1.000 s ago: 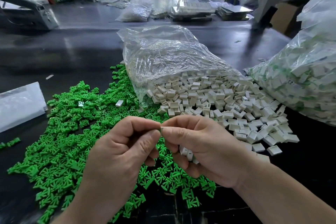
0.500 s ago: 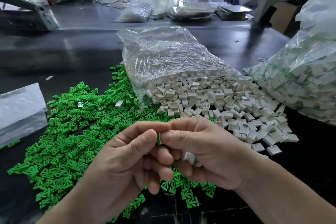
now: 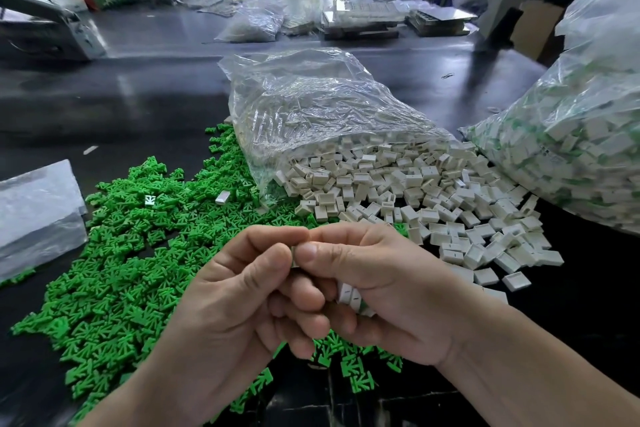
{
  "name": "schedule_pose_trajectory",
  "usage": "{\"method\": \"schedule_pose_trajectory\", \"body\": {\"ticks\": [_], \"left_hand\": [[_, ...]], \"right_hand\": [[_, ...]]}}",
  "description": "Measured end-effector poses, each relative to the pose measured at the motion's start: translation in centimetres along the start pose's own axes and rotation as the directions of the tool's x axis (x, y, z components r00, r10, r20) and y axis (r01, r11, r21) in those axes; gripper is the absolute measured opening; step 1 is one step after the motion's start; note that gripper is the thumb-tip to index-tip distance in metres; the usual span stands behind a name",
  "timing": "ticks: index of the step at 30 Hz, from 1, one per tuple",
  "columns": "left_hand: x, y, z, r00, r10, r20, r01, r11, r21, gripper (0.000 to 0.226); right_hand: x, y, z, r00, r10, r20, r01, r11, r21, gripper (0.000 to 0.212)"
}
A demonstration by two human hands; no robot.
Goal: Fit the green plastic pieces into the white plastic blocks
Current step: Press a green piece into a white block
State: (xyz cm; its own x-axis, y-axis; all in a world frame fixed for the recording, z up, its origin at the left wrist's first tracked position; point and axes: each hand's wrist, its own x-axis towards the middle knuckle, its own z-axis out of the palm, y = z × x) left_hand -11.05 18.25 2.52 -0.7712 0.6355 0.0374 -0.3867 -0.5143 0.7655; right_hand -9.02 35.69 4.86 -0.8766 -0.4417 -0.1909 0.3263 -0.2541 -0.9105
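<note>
Nearest, the left grip [image 3: 235, 305] and the right grip [image 3: 381, 295] meet at the fingertips and pinch one small piece [image 3: 295, 255] between them. It is mostly hidden, and the right grip also holds spare white blocks [image 3: 349, 298] in its curled fingers. Under and left of them the green pieces [image 3: 131, 253] lie in a heap on the dark table [image 3: 138, 97]. Behind, the white block pile [image 3: 415, 191] spills from a clear bag [image 3: 311, 107], with a full bag [image 3: 571, 149] at the right.

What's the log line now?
left hand: pinches block | right hand: pinches block, holds spares | green pieces: piled | white blocks: piled
</note>
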Motion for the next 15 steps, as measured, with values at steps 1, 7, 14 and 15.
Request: {"method": "schedule_pose_trajectory", "body": {"ticks": [1, 7, 14, 15], "left_hand": [[0.07, -0.1, 0.05, 0.999, 0.018, -0.035, -0.017, 0.999, 0.031, 0.031], [0.2, -0.51, 0.15, 0.988, 0.107, -0.115, -0.096, 0.99, 0.099, 0.035], [0.3, -0.48, 0.7, 0.978, 0.161, -0.133, -0.145, 0.982, 0.123, 0.036], [0.33, -0.47, 0.74, 0.978, 0.167, -0.128, -0.152, 0.981, 0.123, 0.037]], "right_hand": [[0.01, 0.05, 0.07, 1.0, 0.001, -0.005, -0.001, 1.0, -0.003, 0.019], [0.22, 0.29, 0.23, 0.999, 0.014, -0.041, -0.014, 1.0, -0.023, 0.023], [0.44, 0.13, 0.28, 0.999, -0.023, -0.026, 0.022, 0.999, -0.04, 0.019], [0.44, 0.06, 0.26, 0.999, -0.036, -0.01, 0.036, 0.999, -0.034, 0.019]]}}
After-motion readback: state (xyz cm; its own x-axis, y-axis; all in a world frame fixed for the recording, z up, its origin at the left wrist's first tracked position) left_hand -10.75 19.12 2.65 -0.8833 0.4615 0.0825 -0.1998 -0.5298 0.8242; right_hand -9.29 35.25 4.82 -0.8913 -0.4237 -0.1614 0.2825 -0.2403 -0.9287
